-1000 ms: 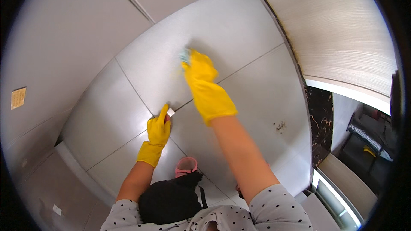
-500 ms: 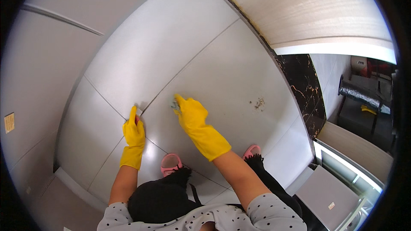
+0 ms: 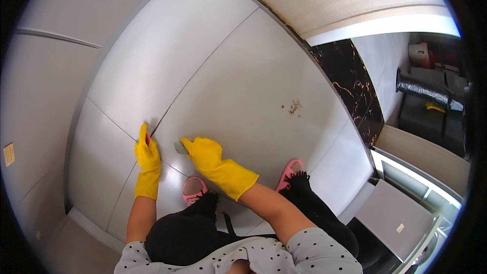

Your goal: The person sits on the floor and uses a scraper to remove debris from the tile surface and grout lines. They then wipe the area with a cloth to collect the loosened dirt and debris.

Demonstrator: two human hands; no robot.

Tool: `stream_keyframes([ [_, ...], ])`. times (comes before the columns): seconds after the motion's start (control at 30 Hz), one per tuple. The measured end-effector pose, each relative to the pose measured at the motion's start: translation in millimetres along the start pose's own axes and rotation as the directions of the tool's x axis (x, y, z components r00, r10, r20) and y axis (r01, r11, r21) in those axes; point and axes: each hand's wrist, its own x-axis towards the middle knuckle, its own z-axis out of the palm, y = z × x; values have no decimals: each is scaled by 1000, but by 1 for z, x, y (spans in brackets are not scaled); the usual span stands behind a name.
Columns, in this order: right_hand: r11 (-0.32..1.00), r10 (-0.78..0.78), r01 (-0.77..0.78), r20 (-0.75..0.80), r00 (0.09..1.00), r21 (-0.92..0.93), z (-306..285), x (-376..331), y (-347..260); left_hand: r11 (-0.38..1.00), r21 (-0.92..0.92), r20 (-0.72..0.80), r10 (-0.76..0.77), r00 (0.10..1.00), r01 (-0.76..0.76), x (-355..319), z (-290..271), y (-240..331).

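Both my hands wear yellow rubber gloves and are low over the grey tiled floor [image 3: 213, 91]. My left hand [image 3: 147, 160] is closed round a small red tool [image 3: 148, 139], with the index finger stretched along it. Most of the tool is hidden by the glove; its tip is by the dark grout line, near where the tile joints meet. Just to the right, my right hand [image 3: 207, 157] grips a crumpled grey-green rag [image 3: 180, 147], which sticks out past the fingertips close to the floor.
A small heap of brown crumbs [image 3: 294, 107] lies on the tile to the right. My feet, in pink slippers [image 3: 290, 173], are near. Grey cabinet fronts [image 3: 45, 86] line the left side. A black marbled strip [image 3: 350, 81] and an open drawer [image 3: 395, 223] are on the right.
My right hand has moved down and to the left with the rag, nearer my left hand. The left hand keeps its grip on the red tool. The view has shifted slightly.
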Motion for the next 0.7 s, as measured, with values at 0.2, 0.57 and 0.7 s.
stream_keyframes([
  [0.2,911,407,-401,-388,827,100,-59,-17,121,980,-183,-15,-84,996,80,-1,1,29],
  [0.57,971,233,-228,-62,971,76,-80,-12,96,850,-75,-87,516,852,-522,33,53,90],
  [0.7,971,191,-195,40,981,141,-166,-53,153,755,-70,-40,651,758,-652,65,56,105],
])
